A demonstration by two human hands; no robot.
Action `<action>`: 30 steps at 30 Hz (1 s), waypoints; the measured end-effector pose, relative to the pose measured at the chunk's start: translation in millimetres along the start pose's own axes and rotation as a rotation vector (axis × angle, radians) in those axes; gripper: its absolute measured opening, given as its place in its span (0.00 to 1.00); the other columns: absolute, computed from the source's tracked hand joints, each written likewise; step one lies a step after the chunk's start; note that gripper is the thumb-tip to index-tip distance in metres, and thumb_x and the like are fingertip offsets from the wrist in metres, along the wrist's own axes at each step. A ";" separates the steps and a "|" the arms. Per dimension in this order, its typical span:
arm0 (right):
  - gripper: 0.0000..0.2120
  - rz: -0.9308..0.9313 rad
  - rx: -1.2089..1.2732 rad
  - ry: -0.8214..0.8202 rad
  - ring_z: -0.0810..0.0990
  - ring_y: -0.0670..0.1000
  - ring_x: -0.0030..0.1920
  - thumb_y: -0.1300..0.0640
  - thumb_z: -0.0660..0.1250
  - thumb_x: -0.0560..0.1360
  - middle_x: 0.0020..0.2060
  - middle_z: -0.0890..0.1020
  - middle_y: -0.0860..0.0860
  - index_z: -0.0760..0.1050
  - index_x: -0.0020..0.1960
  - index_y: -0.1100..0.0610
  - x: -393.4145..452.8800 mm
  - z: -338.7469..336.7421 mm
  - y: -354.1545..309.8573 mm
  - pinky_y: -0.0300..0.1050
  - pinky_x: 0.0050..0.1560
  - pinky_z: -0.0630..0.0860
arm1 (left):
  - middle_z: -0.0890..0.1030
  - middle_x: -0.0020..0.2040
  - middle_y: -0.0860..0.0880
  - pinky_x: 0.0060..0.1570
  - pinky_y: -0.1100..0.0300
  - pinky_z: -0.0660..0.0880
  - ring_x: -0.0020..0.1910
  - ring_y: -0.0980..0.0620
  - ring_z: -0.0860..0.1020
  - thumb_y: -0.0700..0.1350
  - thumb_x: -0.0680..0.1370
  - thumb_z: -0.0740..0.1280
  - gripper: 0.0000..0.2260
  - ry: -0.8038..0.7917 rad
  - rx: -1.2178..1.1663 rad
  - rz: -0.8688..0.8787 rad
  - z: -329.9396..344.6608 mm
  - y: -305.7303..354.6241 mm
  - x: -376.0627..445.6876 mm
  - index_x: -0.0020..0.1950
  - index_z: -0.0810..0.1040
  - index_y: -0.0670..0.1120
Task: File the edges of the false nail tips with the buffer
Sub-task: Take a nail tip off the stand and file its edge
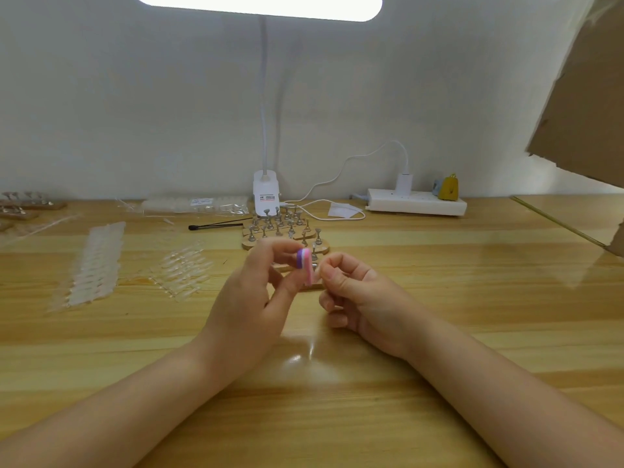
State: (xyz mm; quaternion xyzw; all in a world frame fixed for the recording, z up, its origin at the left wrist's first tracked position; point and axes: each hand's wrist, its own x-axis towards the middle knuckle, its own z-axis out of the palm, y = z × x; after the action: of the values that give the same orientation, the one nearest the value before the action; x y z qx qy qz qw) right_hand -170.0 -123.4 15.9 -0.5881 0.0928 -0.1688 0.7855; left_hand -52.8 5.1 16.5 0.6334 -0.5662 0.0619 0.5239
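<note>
Clear plastic rows of false nail tips point(96, 265) lying near the tabletop's point(472, 298) left edge, more loose tips point(182, 265) just beside them toward the centre, untouched. Left hand point(250, 298) raised above the tabletop's middle, grip pinching the buffer point(304, 265) between thumb and fingertips. Purple, white and pink layers showing end-on; long axis roughly upright, top tilted slightly toward the far edge, pink face turned right. Right hand point(351, 292) just beside the buffer, thumb and forefinger pressed together as if pinching a nail tip; too small and transparent to confirm, so cannot tell for certain. Wooden stands with metal pegs point(280, 228) behind both hands, toward the far edge.

Likely risks: clear tip slipping out of so shallow a pinch and vanishing against the glossy wood; too much pressure bending or cracking thin plastic; buffer face drifting off the edge and scuffing the tip's surface instead; a knuckle swinging back and toppling the pegs standing close behind.
</note>
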 end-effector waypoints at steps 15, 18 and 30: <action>0.02 0.015 0.052 0.063 0.71 0.44 0.30 0.55 0.67 0.70 0.35 0.77 0.48 0.75 0.41 0.54 -0.4 2.2 -1.4 0.34 0.25 0.67 | 0.79 0.44 0.61 0.36 0.67 0.70 0.36 0.54 0.77 0.53 0.76 0.64 0.08 -0.079 0.091 0.000 -0.2 4.1 0.0 0.55 0.73 0.59; 0.04 0.018 0.106 0.076 0.71 0.44 0.29 0.56 0.66 0.70 0.33 0.78 0.47 0.75 0.43 0.55 -0.7 1.6 -4.0 0.34 0.24 0.66 | 0.78 0.42 0.63 0.42 0.59 0.71 0.35 0.58 0.76 0.53 0.77 0.65 0.07 -0.120 0.259 0.023 3.1 0.3 -2.8 0.54 0.74 0.56; 0.05 0.025 0.092 0.109 0.70 0.44 0.29 0.55 0.66 0.70 0.30 0.77 0.45 0.75 0.44 0.55 -0.7 2.5 -4.1 0.34 0.23 0.64 | 0.79 0.44 0.56 0.44 0.53 0.72 0.33 0.64 0.68 0.46 0.76 0.69 0.09 -0.006 0.419 0.212 4.5 -0.6 -4.1 0.55 0.76 0.47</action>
State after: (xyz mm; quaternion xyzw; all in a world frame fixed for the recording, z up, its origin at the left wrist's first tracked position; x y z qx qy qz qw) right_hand -170.4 -121.9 20.5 -0.5401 0.1351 -0.1949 0.8075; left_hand -56.1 4.4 11.4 0.6655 -0.6060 0.2308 0.3697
